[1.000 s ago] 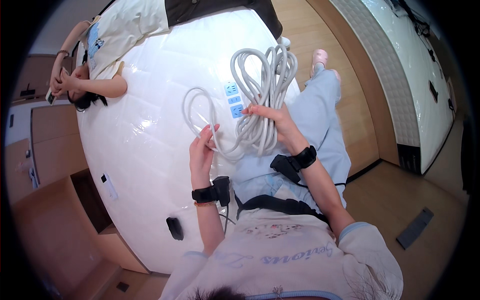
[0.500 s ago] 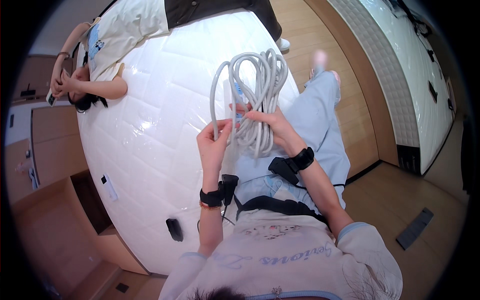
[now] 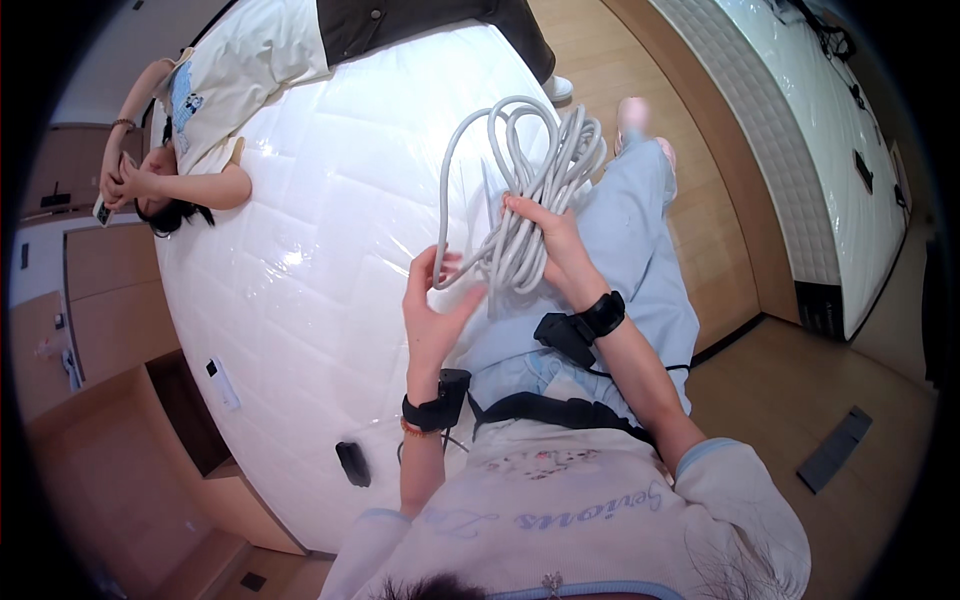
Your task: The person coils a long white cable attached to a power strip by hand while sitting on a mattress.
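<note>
A thick light-grey cable [image 3: 548, 180] is gathered in several long loops above my lap. My right hand [image 3: 562, 248] is closed around the middle of the bundle, with the thumb across the strands. One wide loop swings out to the left of the rest and bends round near my left hand [image 3: 432, 312]. That hand is open, thumb and fingers apart, its fingertips beside the bottom of this loop; whether they touch it is hard to tell. Each wrist wears a black strap with a small black device.
I sit on a plastic-wrapped white mattress [image 3: 330, 300]. Another person [image 3: 265, 70] lies across its far left, holding a phone. A black object [image 3: 352, 463] and a white-and-black item [image 3: 224, 385] lie at left. A second mattress [image 3: 780, 150] stands right; a grey strip [image 3: 835, 448] is on the floor.
My left hand has loosened from the cable and its fingers have spread. The bundle has tilted to the right in my right hand, and the left loop has opened wider.
</note>
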Action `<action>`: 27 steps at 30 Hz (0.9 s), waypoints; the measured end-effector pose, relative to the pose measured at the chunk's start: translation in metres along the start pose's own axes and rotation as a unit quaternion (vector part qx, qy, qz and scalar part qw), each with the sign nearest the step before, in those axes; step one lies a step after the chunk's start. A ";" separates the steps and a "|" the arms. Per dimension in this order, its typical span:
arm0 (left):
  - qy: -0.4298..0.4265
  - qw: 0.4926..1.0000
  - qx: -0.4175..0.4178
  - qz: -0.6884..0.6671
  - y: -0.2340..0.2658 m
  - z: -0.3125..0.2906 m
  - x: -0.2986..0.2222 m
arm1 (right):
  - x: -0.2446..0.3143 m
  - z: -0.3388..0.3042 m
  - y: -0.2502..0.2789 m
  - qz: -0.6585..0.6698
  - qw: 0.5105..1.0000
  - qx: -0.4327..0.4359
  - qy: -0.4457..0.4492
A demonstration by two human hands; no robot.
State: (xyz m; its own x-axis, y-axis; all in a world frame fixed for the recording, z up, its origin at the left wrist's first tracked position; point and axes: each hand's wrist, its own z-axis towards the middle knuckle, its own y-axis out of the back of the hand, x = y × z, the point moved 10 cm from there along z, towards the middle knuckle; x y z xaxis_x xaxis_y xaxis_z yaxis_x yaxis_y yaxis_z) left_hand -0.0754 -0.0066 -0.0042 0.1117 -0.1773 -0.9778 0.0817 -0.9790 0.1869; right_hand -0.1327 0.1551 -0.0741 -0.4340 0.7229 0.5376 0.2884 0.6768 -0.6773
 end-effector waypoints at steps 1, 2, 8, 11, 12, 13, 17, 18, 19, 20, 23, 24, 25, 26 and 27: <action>-0.033 0.998 0.011 0.054 -0.006 0.000 -0.010 | 0.003 0.000 0.004 -0.009 1.000 -0.020 0.019; -0.067 0.992 0.021 0.108 -0.012 0.000 -0.021 | 0.004 -0.001 0.003 -0.008 1.000 -0.019 0.019; -0.144 0.912 0.156 0.352 -0.062 -0.002 -0.030 | 0.003 -0.011 -0.028 -0.019 0.995 0.095 -0.035; -0.125 0.902 0.166 0.378 -0.072 -0.004 -0.024 | 0.011 -0.011 -0.031 -0.066 0.991 0.120 0.011; -0.124 0.902 0.168 0.377 -0.077 -0.006 -0.024 | 0.012 -0.010 -0.030 -0.149 0.982 0.113 0.021; -0.118 0.879 0.172 0.429 -0.083 -0.007 -0.023 | 0.012 -0.009 -0.029 -0.231 0.967 0.107 0.029; -0.130 0.853 0.158 0.481 -0.090 -0.011 -0.029 | 0.007 -0.005 -0.024 -0.214 0.973 0.089 0.015; -0.130 0.853 0.157 0.481 -0.088 -0.010 -0.028 | 0.011 -0.008 -0.027 -0.233 0.967 0.104 0.017; -0.132 0.843 0.154 0.498 -0.087 -0.009 -0.025 | 0.012 -0.009 -0.031 -0.252 0.960 0.118 0.019; -0.133 0.834 0.153 0.514 -0.087 -0.010 -0.023 | 0.010 -0.009 -0.030 -0.252 0.960 0.119 0.018; -0.090 0.779 0.192 0.589 -0.090 -0.010 -0.012 | 0.010 -0.009 -0.034 -0.298 0.942 0.140 0.070; -0.092 0.780 0.192 0.589 -0.090 -0.010 -0.016 | 0.005 -0.009 -0.032 -0.246 0.958 0.139 0.041; -0.098 0.789 0.182 0.578 -0.089 -0.008 -0.024 | 0.000 -0.009 -0.029 -0.192 0.972 0.138 0.012; -0.106 0.799 0.174 0.566 -0.088 -0.005 -0.029 | 0.000 -0.006 -0.025 -0.192 0.972 0.136 0.015; -0.109 0.799 0.175 0.565 -0.081 -0.001 -0.029 | -0.002 -0.004 -0.018 -0.137 0.984 0.118 -0.003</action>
State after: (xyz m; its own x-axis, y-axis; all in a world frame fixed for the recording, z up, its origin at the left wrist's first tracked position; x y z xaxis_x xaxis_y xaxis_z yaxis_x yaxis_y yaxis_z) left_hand -0.0844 0.0779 0.0093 -0.2601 -0.9439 -0.2035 -0.2363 -0.1422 0.9612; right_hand -0.1340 0.1423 -0.0611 -0.4734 0.5161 0.7139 -0.0457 0.7949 -0.6050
